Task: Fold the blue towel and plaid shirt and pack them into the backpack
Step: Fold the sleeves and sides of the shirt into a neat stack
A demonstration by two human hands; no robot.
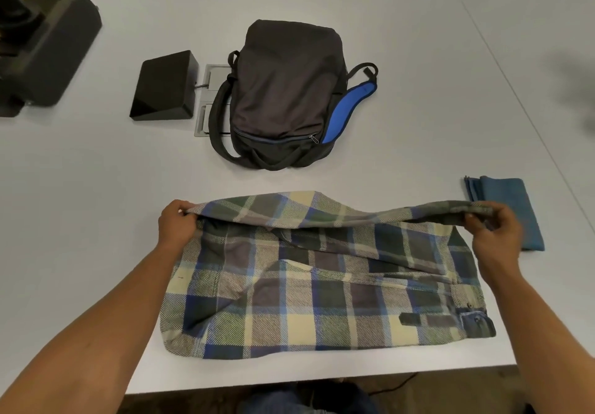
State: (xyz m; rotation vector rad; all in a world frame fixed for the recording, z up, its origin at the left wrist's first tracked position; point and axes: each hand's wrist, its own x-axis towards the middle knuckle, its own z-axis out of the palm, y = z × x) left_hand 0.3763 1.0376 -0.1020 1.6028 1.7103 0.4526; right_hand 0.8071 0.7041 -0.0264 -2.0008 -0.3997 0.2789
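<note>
Shirt fold under way. My left hand (176, 222) pinches the far left corner of the plaid shirt (322, 285), fingers curled over the hem; my right hand (492, 228) pinches the far right corner the same way. The far edge is lifted off the tabletop (96, 172) and sags in the middle between the two grips. The rest of the shirt lies flat at 6 o'clock, its near hem close to the tabletop's near edge.

Blue towel (508, 211): already folded, lying at 3 o'clock, partly behind my right hand and just beside the shirt's right end. Backpack (286, 92): at 12 o'clock, well apart from the shirt, front zip closed as far as I can see; whether the main compartment is open I cannot tell.

Judgement on the step: keep both corners level and taut enough to take out the sag, then bring the far edge toward 6 o'clock and lay it square on the near hem. Uneven pull would skew the fold.

Room: the near hem leaves little margin at 6 o'clock, so the fold should land on the cloth, not past it. Bare tabletop lies between shirt and backpack. At 10 o'clock sits a black wedge-shaped box (164, 87), with a larger dark device (48, 50) farther out; neither is in the way.
</note>
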